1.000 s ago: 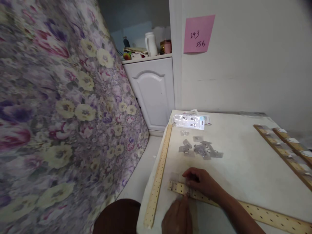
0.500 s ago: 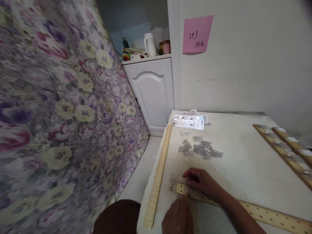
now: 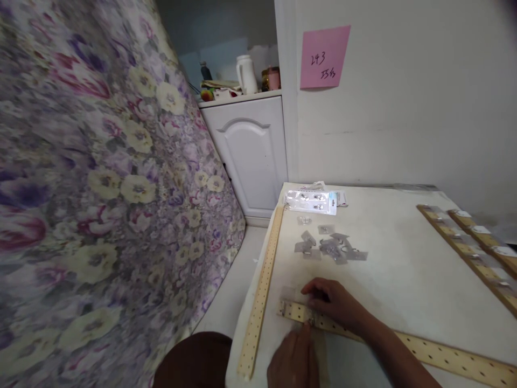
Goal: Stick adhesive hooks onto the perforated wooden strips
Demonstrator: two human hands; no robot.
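A pale wooden strip with rows of holes (image 3: pixel 440 353) runs across the front of the table, under both my hands. At its left end sits a clear square hook (image 3: pixel 283 307). My left hand (image 3: pixel 293 360) has its fingers pressed together at the near edge of the strip, on a small shiny hook (image 3: pixel 311 321). From the far side, my right hand (image 3: pixel 337 303) bends its fingers over the strip, thumb down beside that same hook. Its fingertips are partly hidden, and a clear film shows near them.
Several loose clear hooks (image 3: pixel 333 249) lie beyond my hands. Another perforated strip (image 3: pixel 262 288) lies along the left table edge. Packaged hooks (image 3: pixel 310 202) are at the back. Brown strips with clear pieces (image 3: pixel 464 245) lie at right. A floral curtain (image 3: pixel 121 188) hangs left.
The view has shifted very slightly. Both hands stay at the same spot on the strip, with hardly any visible movement.
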